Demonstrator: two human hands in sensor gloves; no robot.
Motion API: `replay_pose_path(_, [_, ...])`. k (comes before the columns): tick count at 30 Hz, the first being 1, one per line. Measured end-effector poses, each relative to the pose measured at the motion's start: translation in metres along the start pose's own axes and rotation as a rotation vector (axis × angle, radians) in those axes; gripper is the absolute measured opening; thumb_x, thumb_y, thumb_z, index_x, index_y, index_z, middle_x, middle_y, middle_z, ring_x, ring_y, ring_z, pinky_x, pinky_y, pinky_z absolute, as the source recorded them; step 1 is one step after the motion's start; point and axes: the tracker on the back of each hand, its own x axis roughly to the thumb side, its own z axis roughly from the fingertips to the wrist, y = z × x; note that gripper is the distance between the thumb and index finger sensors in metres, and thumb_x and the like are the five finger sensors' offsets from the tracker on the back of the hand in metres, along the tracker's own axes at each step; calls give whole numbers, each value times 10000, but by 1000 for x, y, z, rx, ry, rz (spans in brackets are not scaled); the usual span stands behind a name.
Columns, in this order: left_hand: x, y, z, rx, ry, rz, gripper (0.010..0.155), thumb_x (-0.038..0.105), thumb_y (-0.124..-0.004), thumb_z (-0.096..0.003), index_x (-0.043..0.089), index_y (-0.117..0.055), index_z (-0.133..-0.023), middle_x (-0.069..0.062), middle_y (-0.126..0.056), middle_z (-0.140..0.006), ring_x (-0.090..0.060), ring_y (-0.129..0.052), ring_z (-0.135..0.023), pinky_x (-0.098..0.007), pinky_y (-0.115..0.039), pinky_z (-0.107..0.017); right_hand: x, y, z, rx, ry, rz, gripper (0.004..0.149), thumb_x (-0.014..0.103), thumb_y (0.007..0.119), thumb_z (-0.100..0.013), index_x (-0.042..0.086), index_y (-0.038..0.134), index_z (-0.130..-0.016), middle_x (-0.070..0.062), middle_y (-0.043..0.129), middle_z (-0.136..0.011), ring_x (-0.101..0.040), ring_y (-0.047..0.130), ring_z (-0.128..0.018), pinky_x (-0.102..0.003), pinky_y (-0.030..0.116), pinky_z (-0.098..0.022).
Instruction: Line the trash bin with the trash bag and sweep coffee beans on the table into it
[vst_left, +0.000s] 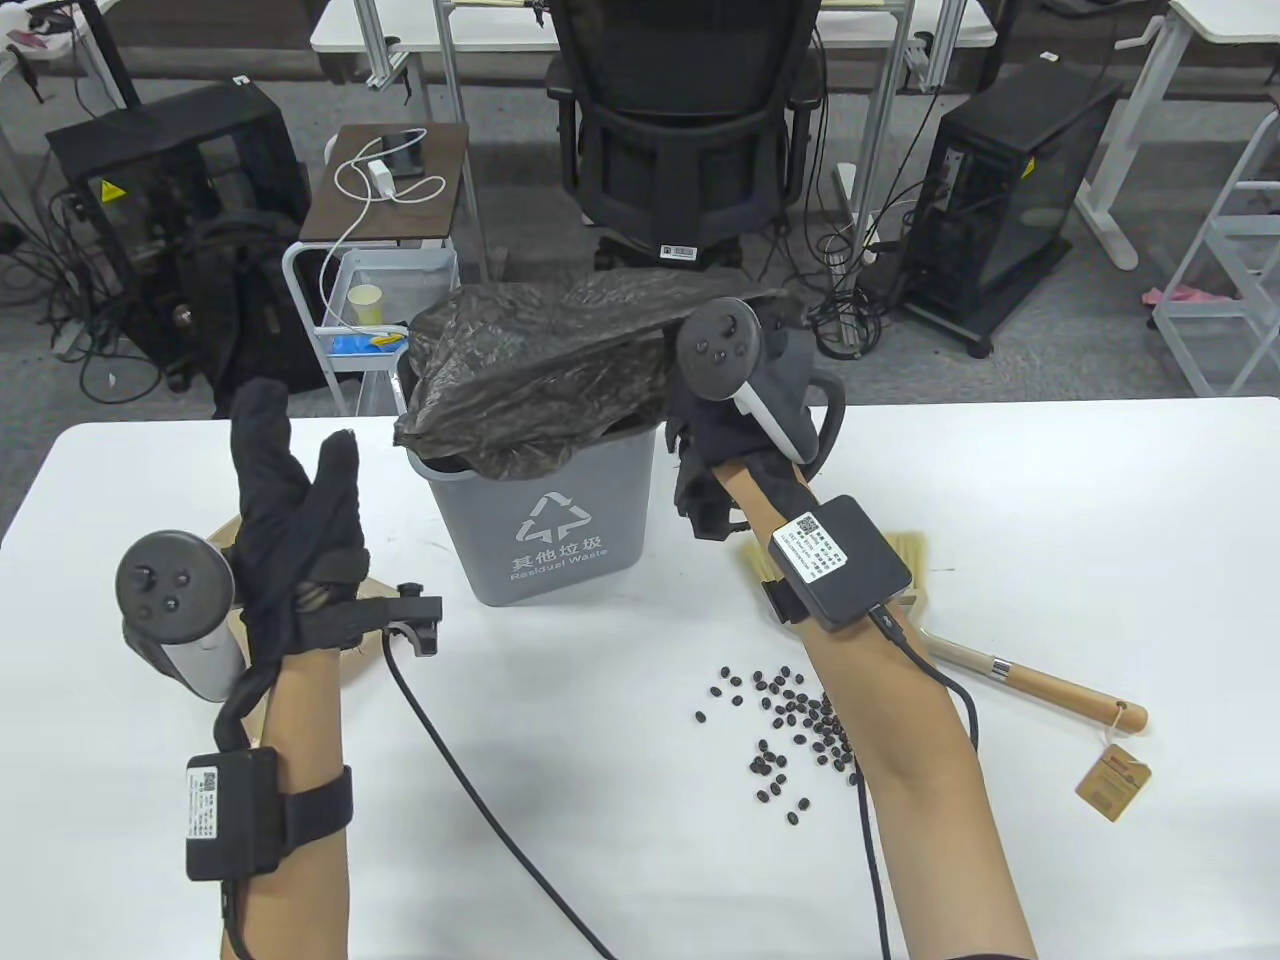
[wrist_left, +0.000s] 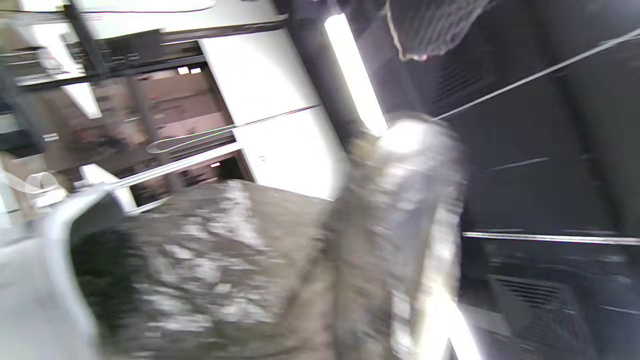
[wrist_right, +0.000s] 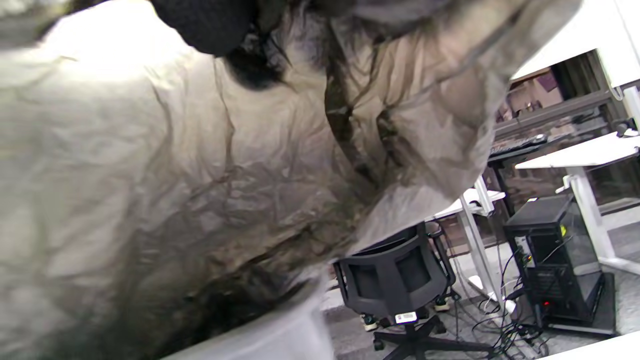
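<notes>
At the back edge of the desk (vst_left: 1050, 480) stands the grey bin (vst_left: 545, 520), with the bag (vst_left: 545, 365) bunched over its mouth and hanging over the front rim on the left. The right grip (vst_left: 725, 430) is at the bin's right rim, its dark-gloved fingers clenched on the bag's edge there. The left grip (vst_left: 290, 500) is raised beside the bin's left side, apart from it, fingers straight and released, grasping nothing. Coffee beans (vst_left: 790, 730) lie scattered on the desk in front of the bin, partly hidden under the right forearm. A brush (vst_left: 1040, 685) with pale bristles and a wooden handle lies to the right, half covered by the same arm. The left wrist view is blurred; only crinkled film shows. The bag is thin, wrinkled, glossy, brownish-grey plastic; the bin is smooth and tapered.
</notes>
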Motion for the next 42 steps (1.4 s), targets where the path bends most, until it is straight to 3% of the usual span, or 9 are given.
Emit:
replay_pose_path(6, [55,-39,12,-168,-303,-253,717,469,-811,-578,330,-413,-1158,46,-387,-1299,-298,-301,-1221,-694,-270,-858,34,25,5,83,-29,-47,369,442,708,-523,283,782,-847,-87,680,-1077,-402,538,-1050,-612,355,-773])
replay_pose_path(10, [33,-62,-9,-263,44,-711,723,462,-823,-571,356,-417,-1160,76,-457,-1294,-292,-344,-1231,-698,-228,-873,41,56,11,174,-140,-36,425,434,706,-521,282,721,-917,-114,622,-1101,-425,484,-1055,-617,323,-766])
replay_pose_path(16, [-21,-77,-28,-385,270,-896,651,405,-846,-571,355,-522,-1133,85,-432,-1301,-303,-283,-1235,-702,-138,-862,28,71,22,174,-330,-130,409,391,706,-513,311,719,-913,-106,548,-1131,-416,413,-1074,-600,294,-771])
replay_pose_path(20, [-35,-67,-30,-293,306,-858,408,386,-783,-594,330,-738,-996,74,-564,-1255,-299,-360,-1219,-697,-168,-865,6,63,16,206,-337,-206,389,376,708,-512,316,732,-895,-106,518,-1141,-417,372,-1080,-598,263,-770])
replay_pose_path(23, [-38,-57,-30,-266,331,-794,404,395,-776,-594,329,-738,-990,63,-569,-1253,-302,-368,-1216,-696,-178,-863,-10,57,11,289,-337,-323,449,423,752,-495,318,705,-928,-117,450,-1165,-421,294,-1087,-595,208,-768])
replay_pose_path(27, [-44,-46,-26,-277,347,-752,450,423,-794,-589,323,-714,-1020,35,-561,-1260,-320,-377,-1210,-703,-200,-855,-23,61,10,551,-343,-345,575,461,844,-457,300,659,-977,-133,313,-1192,-434,142,-1081,-600,102,-753])
replay_pose_path(31, [-52,-42,-16,-314,350,-814,403,397,-795,-585,307,-756,-976,47,-581,-1248,-315,-392,-1207,-703,-214,-856,-32,66,15,491,-397,-223,455,403,873,-443,322,763,-876,-118,362,-1188,-420,169,-1089,-606,112,-755])
replay_pose_path(39, [-20,-62,14,-180,-60,-633,516,448,-756,-585,301,-649,-1067,1,-670,-1192,-333,-573,-1134,-695,-388,-823,-23,82,18,649,-385,-389,646,529,772,-467,330,584,-1052,-109,128,-1185,-379,-21,-1041,-567,11,-725])
replay_pose_path(42, [-9,-84,13,-358,-108,-714,556,470,-764,-577,324,-620,-1094,0,-613,-1234,-326,-511,-1166,-696,-366,-833,-16,90,22,644,-384,-182,694,513,778,-468,376,476,-1078,-55,-19,-1148,-327,-136,-995,-537,-33,-719])
